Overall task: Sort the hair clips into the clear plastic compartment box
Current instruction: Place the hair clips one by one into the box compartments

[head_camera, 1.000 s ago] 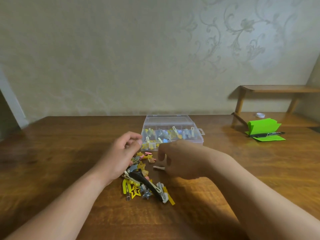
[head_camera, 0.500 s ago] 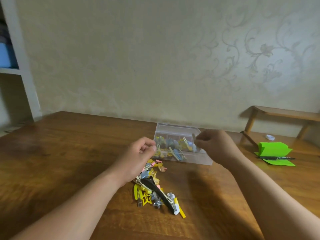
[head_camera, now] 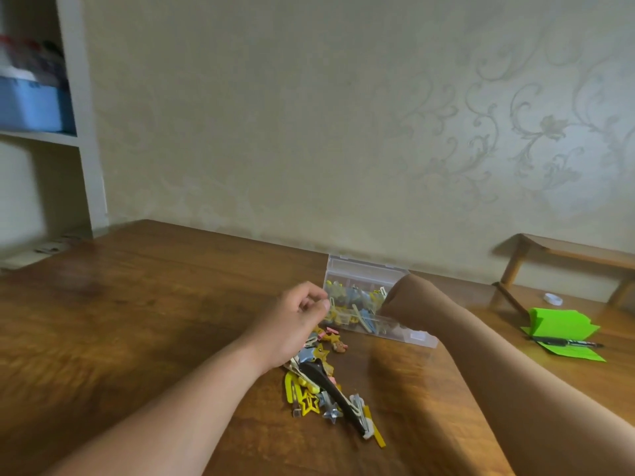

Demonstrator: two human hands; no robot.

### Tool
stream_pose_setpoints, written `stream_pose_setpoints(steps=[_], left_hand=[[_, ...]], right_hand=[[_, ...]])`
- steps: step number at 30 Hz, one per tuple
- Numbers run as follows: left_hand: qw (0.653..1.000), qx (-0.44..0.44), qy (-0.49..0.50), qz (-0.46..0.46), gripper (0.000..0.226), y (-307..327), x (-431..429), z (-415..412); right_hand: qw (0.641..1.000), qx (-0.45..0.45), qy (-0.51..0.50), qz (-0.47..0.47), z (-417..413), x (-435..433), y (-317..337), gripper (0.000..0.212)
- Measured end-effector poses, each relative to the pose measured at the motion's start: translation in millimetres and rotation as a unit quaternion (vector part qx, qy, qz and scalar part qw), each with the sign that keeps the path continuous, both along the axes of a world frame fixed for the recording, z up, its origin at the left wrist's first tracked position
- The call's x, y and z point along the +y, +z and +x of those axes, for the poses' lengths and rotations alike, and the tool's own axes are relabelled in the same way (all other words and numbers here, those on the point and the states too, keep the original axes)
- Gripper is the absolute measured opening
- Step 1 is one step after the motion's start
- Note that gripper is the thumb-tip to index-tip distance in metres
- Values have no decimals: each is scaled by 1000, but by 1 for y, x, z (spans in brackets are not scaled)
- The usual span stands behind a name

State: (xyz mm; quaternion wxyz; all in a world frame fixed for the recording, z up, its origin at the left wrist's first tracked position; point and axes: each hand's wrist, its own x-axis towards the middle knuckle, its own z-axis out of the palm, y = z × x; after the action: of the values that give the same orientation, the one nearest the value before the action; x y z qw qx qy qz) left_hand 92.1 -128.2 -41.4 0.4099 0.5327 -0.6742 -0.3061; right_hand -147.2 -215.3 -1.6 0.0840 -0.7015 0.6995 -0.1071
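Observation:
A clear plastic compartment box [head_camera: 365, 266] lies on the wooden table [head_camera: 137, 304], with several yellow and blue hair clips inside. My right hand [head_camera: 409, 304] is over the box's front right part. Its fingers point down into the box and are hidden, so I cannot see whether they hold a clip. My left hand [head_camera: 292, 321] hovers at the box's left end, fingers loosely curled and thumb against the forefinger, with nothing visible in it. Below it lies a pile of hair clips [head_camera: 319, 359], including a long black clip [head_camera: 330, 384] and a yellow star clip [head_camera: 309, 402].
Green folded paper [head_camera: 563, 326] with a black pen [head_camera: 567, 344] lies at the right, beside a small white cap [head_camera: 553, 298] and a low wooden riser [head_camera: 567, 250]. A white shelf unit [head_camera: 80, 132] holding a blue bin [head_camera: 31, 104] stands at the far left.
My right hand lifted a clip from the pile to the box and has now lowered its fingers into it. My left hand stayed in place. The view swung left and upward.

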Motion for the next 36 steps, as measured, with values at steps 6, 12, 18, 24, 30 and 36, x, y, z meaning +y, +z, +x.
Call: stream_pose_setpoints(steps=[6, 12, 18, 24, 30, 36], left_hand=[[1000, -4, -2, -5, 27, 0, -1, 1], [1000, 1, -1, -5, 26, 0, 2, 1], [1000, 9, 5, 2, 25, 2, 5, -1], [1000, 12, 8, -1, 23, 1, 4, -3], [1000, 14, 3, 3, 23, 0, 4, -2], [1000, 2, 7, -5, 24, 0, 3, -1]], right_hand=[[989, -100, -4, -113, -5, 41, -4, 15], [960, -175, 55, -210, -6, 80, 3, 13], [965, -77, 247, 32, 1, 108, 29, 13], [922, -38, 331, 199, 9, 116, 29, 23], [908, -28, 360, 211, 10, 114, 23, 30], [942, -18, 293, 161, -6, 103, 20, 18]])
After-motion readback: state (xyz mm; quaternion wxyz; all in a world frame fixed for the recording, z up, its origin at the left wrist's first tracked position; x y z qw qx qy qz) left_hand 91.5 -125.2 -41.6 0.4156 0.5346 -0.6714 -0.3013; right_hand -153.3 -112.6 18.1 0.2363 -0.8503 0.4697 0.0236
